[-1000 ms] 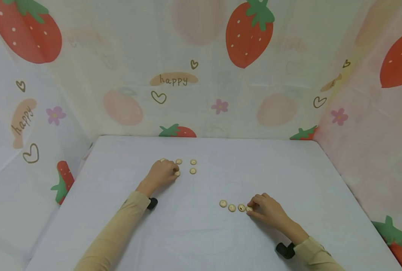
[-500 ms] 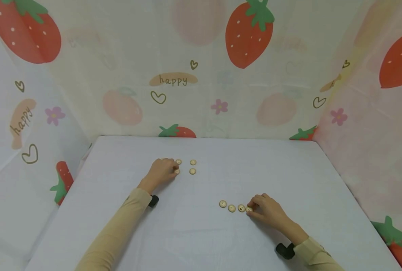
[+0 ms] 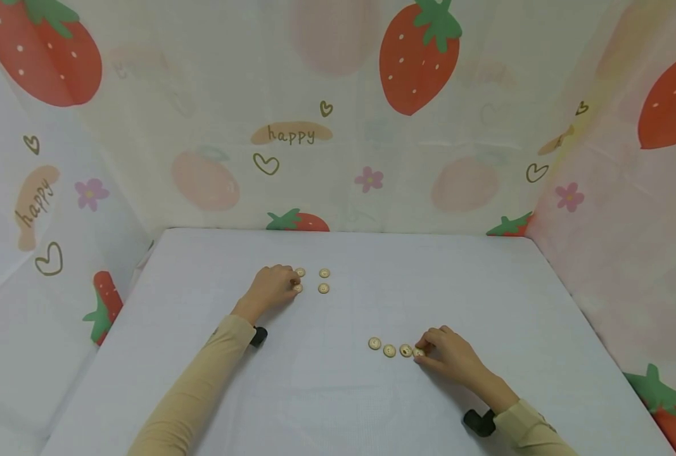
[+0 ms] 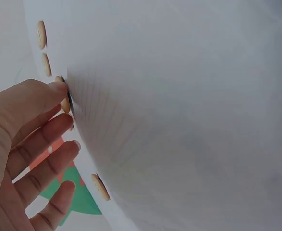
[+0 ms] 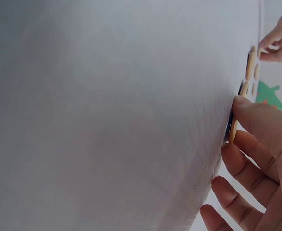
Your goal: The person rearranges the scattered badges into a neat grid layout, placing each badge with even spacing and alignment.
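Small round pale wooden discs with dark face marks lie on a white-covered table. My left hand is at the back group, thumb and fingers pinching one disc by its edges. Near it lie a back-row disc, another disc to its right and a third disc below that. One more disc shows in the left wrist view, hidden by the hand from above. Farther front, my right hand pinches the rightmost disc of a slightly curved row, right beside its neighbour.
The row's other discs are a left-end disc and a second disc. Strawberry-printed cloth walls the table at the back and both sides. Black wrist cameras, one at the right wrist, hang close to the tabletop.
My left hand has shifted slightly away from me with its disc, bringing it nearly level with the disc on its right, and now covers the back-left disc. The right hand has stayed in place.
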Motion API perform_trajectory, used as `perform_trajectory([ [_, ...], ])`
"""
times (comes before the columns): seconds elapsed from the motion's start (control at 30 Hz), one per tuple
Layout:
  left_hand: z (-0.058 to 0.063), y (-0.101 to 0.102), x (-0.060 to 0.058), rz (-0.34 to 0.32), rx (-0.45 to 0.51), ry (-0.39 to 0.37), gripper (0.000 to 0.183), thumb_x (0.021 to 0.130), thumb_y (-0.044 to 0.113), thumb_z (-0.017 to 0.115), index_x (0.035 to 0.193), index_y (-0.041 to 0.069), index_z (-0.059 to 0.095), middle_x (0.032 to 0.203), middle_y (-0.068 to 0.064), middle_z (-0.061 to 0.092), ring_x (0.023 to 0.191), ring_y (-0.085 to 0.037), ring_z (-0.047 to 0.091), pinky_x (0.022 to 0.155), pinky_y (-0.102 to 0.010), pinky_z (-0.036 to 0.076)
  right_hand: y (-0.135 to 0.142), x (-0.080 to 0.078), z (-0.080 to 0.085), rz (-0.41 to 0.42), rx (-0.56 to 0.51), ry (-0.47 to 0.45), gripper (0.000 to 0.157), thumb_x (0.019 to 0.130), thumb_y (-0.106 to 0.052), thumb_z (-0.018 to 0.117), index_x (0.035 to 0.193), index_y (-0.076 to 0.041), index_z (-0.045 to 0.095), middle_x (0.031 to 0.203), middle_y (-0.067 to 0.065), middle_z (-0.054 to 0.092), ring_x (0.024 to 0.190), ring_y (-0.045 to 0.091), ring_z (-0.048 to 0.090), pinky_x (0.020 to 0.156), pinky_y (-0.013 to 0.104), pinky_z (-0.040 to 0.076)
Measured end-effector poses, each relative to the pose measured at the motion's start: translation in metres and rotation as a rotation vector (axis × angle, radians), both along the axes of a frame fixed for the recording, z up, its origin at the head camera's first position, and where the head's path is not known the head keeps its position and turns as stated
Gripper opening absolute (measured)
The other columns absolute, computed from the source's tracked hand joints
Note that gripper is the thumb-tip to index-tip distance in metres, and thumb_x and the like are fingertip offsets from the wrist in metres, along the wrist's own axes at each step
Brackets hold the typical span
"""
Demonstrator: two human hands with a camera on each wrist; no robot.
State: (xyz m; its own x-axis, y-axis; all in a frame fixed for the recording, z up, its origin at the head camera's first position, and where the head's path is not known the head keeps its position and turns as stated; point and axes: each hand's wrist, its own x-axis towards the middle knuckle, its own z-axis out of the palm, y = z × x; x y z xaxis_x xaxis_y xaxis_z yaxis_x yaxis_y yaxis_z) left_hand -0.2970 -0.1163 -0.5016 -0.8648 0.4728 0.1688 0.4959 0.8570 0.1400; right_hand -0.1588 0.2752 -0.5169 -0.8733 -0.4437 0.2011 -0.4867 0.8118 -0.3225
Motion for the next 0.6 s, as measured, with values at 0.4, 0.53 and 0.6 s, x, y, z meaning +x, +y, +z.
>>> perform_trajectory([
  [0.4,0.0038,0.0023,0.0040,-0.002,-0.007,0.028,0.017,0.082,0.022,0.067,0.096,0.013,0.071,0.094,-0.001,0.068,0.086,-0.023,0.062,0.072,-0.041,0.050,-0.0005,-0.0004,0.0012,-0.014,0.019,-0.018,0.019,0.075,-0.031,0.075,0.086,-0.017,0.066,0.081,-0.012,0.061,0.076,0.005,0.048,0.068,0.026,0.044],
  [0.53,0.0076,0.0065,0.0070,-0.013,0.007,0.040,0.017,0.083,0.017,0.064,0.098,0.013,0.071,0.098,-0.002,0.068,0.089,-0.024,0.063,0.072,-0.040,0.050,0.0001,-0.0011,0.0004,-0.013,0.021,-0.019,0.019,0.076,-0.031,0.074,0.087,-0.018,0.066,0.082,-0.013,0.061,0.076,0.004,0.047,0.068,0.026,0.044],
  [0.6,0.0089,0.0087,0.0085,-0.019,0.009,0.034,0.018,0.082,0.017,0.065,0.098,0.014,0.071,0.101,-0.003,0.068,0.091,-0.024,0.062,0.073,-0.041,0.050,0.0003,-0.0013,0.0003,-0.011,0.024,-0.016,0.019,0.076,-0.031,0.074,0.087,-0.018,0.066,0.082,-0.013,0.061,0.077,0.004,0.047,0.068,0.026,0.044],
])
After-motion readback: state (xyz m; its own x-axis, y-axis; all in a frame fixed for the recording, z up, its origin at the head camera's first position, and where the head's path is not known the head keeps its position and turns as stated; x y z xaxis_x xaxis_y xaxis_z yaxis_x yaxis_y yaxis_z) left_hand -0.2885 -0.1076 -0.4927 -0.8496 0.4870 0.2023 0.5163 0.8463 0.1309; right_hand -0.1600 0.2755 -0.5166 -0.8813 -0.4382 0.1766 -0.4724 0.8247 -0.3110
